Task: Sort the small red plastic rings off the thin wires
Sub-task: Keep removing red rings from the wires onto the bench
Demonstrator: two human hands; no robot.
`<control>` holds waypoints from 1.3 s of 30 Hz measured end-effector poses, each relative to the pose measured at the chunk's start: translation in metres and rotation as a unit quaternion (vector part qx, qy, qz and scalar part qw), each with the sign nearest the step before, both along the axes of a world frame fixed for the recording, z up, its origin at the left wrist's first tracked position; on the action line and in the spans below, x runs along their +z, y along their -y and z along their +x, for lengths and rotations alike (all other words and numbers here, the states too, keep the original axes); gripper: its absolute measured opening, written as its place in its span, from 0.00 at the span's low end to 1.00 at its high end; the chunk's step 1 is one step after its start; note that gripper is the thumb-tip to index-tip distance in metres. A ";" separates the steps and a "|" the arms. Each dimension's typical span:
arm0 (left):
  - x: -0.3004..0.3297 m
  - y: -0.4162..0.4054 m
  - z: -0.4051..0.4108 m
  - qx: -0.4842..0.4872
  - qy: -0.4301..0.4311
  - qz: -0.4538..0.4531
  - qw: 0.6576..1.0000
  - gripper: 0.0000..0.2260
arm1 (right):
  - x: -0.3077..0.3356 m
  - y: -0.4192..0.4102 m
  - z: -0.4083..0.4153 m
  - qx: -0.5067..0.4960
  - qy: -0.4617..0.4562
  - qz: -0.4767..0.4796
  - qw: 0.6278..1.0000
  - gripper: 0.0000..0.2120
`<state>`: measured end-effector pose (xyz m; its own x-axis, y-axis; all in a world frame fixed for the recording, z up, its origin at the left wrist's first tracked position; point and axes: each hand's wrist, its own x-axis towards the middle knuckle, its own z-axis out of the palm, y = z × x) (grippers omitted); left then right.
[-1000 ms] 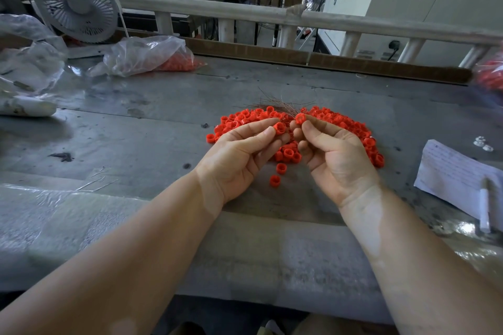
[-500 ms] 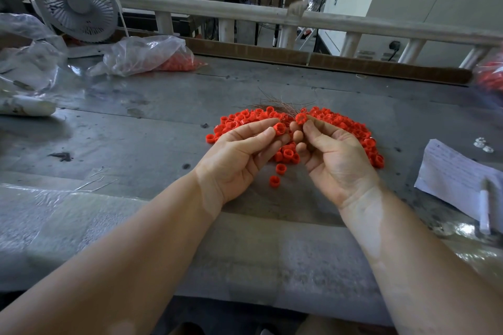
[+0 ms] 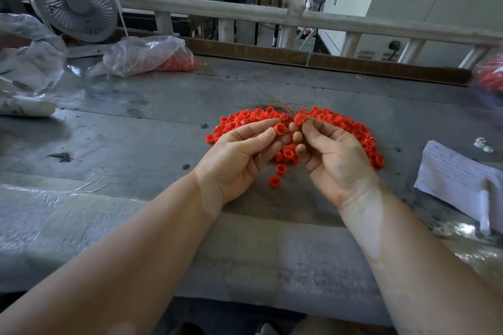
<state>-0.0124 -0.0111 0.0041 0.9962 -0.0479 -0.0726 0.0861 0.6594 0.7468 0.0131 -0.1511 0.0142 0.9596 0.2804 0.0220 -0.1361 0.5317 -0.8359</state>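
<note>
Red rings [image 3: 364, 136] pinched; paper's [image 3: 457, 177] writing unreadable.

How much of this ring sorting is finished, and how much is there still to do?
Done: a big pile of loose red rings lies on the metal table, with a few strays nearer the person. In hand: the left hand pinches one ring, the right hand another. Left: a bundle of thin wires lies behind the pile; whether rings remain on it, I cannot tell.
</note>
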 end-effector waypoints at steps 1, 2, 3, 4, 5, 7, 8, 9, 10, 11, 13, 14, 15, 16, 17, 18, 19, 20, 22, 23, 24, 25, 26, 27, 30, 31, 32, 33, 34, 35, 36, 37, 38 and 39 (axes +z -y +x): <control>0.000 0.000 0.000 -0.002 0.001 0.001 1.000 0.08 | 0.000 0.000 0.000 -0.001 0.001 -0.001 1.000 0.06; 0.000 0.000 0.000 -0.004 0.001 0.000 1.000 0.08 | 0.000 0.000 0.000 -0.001 0.002 -0.002 1.000 0.06; 0.000 0.000 0.000 -0.005 0.001 -0.001 1.000 0.08 | 0.000 0.000 0.000 -0.002 0.004 -0.004 1.000 0.05; 0.000 0.000 -0.001 -0.005 0.001 -0.001 1.000 0.08 | -0.001 0.000 0.000 -0.003 0.004 -0.006 1.000 0.05; 0.001 0.000 -0.001 -0.006 0.002 -0.001 1.000 0.08 | -0.001 0.000 0.000 -0.005 0.005 -0.008 1.000 0.05; 0.001 0.000 -0.001 -0.006 0.002 0.001 1.000 0.08 | -0.002 0.000 0.001 -0.007 0.007 -0.010 1.000 0.05; 0.001 0.000 -0.001 -0.006 0.002 0.001 1.000 0.08 | -0.002 0.000 0.001 -0.007 0.008 -0.010 1.000 0.04; 0.001 0.000 -0.001 -0.006 0.002 0.000 1.000 0.08 | -0.002 0.000 0.001 -0.006 0.010 -0.010 1.000 0.04; 0.001 0.000 -0.001 -0.006 0.001 0.000 1.000 0.08 | -0.002 0.000 0.001 -0.005 0.012 -0.010 1.000 0.04; 0.001 0.000 -0.001 -0.006 0.001 -0.001 1.000 0.08 | -0.002 0.000 0.001 -0.005 0.014 -0.011 1.000 0.04; 0.001 0.001 -0.002 -0.006 0.001 -0.001 1.000 0.08 | -0.002 0.000 0.001 -0.008 0.016 -0.013 1.000 0.04; 0.002 0.001 -0.002 -0.006 0.001 -0.001 1.000 0.08 | -0.003 0.000 0.001 -0.010 0.018 -0.014 1.000 0.03; 0.002 0.001 -0.002 -0.006 0.000 -0.002 1.000 0.09 | -0.003 0.000 0.001 -0.013 0.019 -0.015 1.000 0.03; 0.002 0.001 -0.002 -0.005 -0.001 -0.002 1.000 0.09 | -0.003 -0.001 0.001 -0.016 0.021 -0.016 1.000 0.03; 0.002 0.001 -0.002 -0.004 -0.002 -0.002 1.000 0.10 | -0.002 -0.001 0.000 -0.019 0.022 -0.016 0.999 0.04; 0.002 0.001 -0.002 -0.005 -0.001 -0.002 1.000 0.09 | -0.002 -0.001 0.000 -0.022 0.024 -0.016 0.999 0.04; 0.002 0.001 -0.002 -0.006 0.001 0.000 1.000 0.09 | -0.002 -0.001 0.000 -0.024 0.025 -0.015 0.999 0.04; 0.003 0.001 -0.002 -0.007 0.003 0.001 1.000 0.09 | -0.002 -0.001 0.000 -0.027 0.026 -0.015 0.999 0.04; 0.003 0.001 -0.002 -0.008 0.004 0.001 1.000 0.09 | -0.002 -0.002 -0.001 -0.032 0.033 -0.018 0.999 0.02; 0.002 0.000 -0.002 -0.009 0.005 0.000 1.000 0.09 | -0.002 -0.002 -0.001 -0.036 0.037 -0.023 0.998 0.02; 0.002 0.000 -0.001 -0.010 0.006 -0.002 1.000 0.09 | -0.002 -0.002 -0.001 -0.039 0.040 -0.028 0.998 0.02; 0.002 0.001 -0.001 -0.012 0.008 -0.002 1.000 0.09 | -0.002 -0.002 -0.001 -0.042 0.043 -0.032 0.998 0.02; 0.002 0.001 -0.001 -0.014 0.009 -0.002 1.000 0.09 | -0.002 -0.002 -0.001 -0.044 0.044 -0.036 0.997 0.02; 0.002 0.001 -0.001 -0.016 0.010 -0.002 1.000 0.09 | -0.002 -0.002 -0.001 -0.046 0.044 -0.038 0.997 0.03; 0.001 0.000 -0.001 -0.017 0.009 -0.001 1.000 0.08 | -0.002 -0.001 -0.001 -0.047 0.041 -0.044 0.997 0.04; 0.001 0.000 -0.001 -0.017 0.009 -0.001 1.000 0.08 | -0.002 -0.001 -0.001 -0.046 0.042 -0.046 0.997 0.04; 0.001 0.000 -0.001 -0.016 0.008 -0.002 1.000 0.08 | -0.003 -0.001 -0.001 -0.044 0.043 -0.048 0.997 0.04; 0.001 0.000 -0.001 -0.015 0.008 -0.003 1.000 0.08 | -0.003 -0.001 -0.001 -0.043 0.043 -0.048 0.997 0.03; 0.001 0.000 -0.001 -0.015 0.007 -0.004 1.000 0.08 | -0.003 -0.001 -0.001 -0.043 0.043 -0.049 0.997 0.03; 0.001 0.000 0.000 -0.014 0.007 -0.005 1.000 0.08 | -0.003 -0.001 0.000 -0.043 0.042 -0.048 0.997 0.03; 0.001 0.000 0.000 -0.014 0.006 -0.006 1.000 0.08 | -0.003 -0.001 0.000 -0.043 0.042 -0.048 0.997 0.04; 0.001 0.000 0.000 -0.014 0.005 -0.006 1.000 0.08 | -0.003 -0.001 0.000 -0.044 0.042 -0.048 0.997 0.04; 0.001 0.000 0.000 -0.014 0.005 -0.006 1.000 0.08 | -0.003 0.000 0.000 -0.044 0.043 -0.049 0.997 0.05; 0.001 0.000 0.000 -0.013 0.005 -0.005 1.000 0.08 | -0.003 0.000 0.000 -0.043 0.043 -0.050 0.997 0.05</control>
